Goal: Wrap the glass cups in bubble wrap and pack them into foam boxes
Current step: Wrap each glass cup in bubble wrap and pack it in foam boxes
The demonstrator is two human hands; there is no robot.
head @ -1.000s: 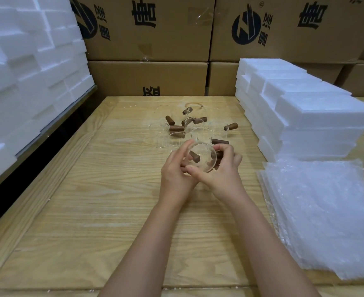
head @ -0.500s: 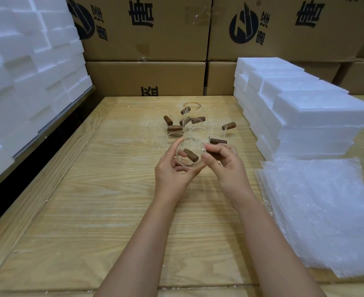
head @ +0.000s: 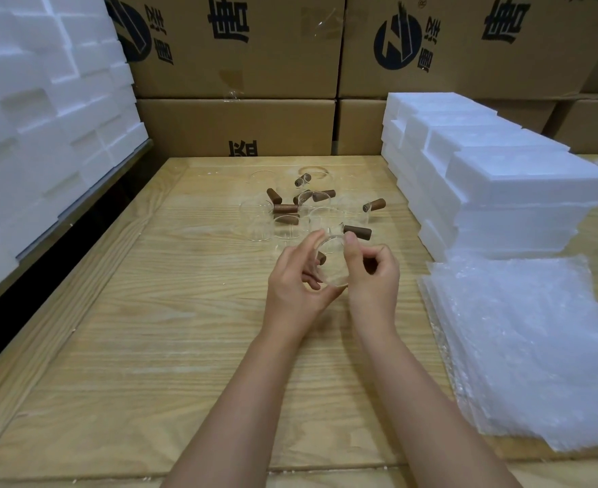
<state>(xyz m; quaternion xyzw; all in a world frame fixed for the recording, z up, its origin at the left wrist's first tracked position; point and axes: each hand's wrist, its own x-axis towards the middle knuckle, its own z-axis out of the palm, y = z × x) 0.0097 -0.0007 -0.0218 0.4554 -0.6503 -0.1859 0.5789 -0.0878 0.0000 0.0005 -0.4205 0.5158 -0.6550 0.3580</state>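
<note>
Both grips close on one clear round glass cup (head: 333, 264) with a short brown wooden handle, held just above the middle of the pale wooden tabletop (head: 149, 329). The left grip (head: 295, 280) curls round the cup's left wall, with its forefinger on the rim and its thumb under the lower edge. The right grip (head: 373, 281) pinches the rim's right side with the thumb on top and the other fingers curled in. The handle shows between the left fingers.

At 9 to 10 o'clock, a tall bank of white foam blocks (head: 44, 135) stands off the tabletop's left edge. From 11 to 1 o'clock, brown printed cardboard cartons (head: 237, 47) are stacked behind the far edge. At 12 o'clock, just beyond the held cup, a cluster of loose clear glass cups (head: 290, 214) with brown handles lies on the wood, some upright and some tipped on their sides. At 2 o'clock, stepped stacks of white rectangular foam boxes (head: 501, 191) sit on the tabletop. At 3 to 4 o'clock, touching the foot of those stacks, lies a flat pile of clear bubble wrap sheets (head: 536, 346), near the right forearm but apart from it.
</note>
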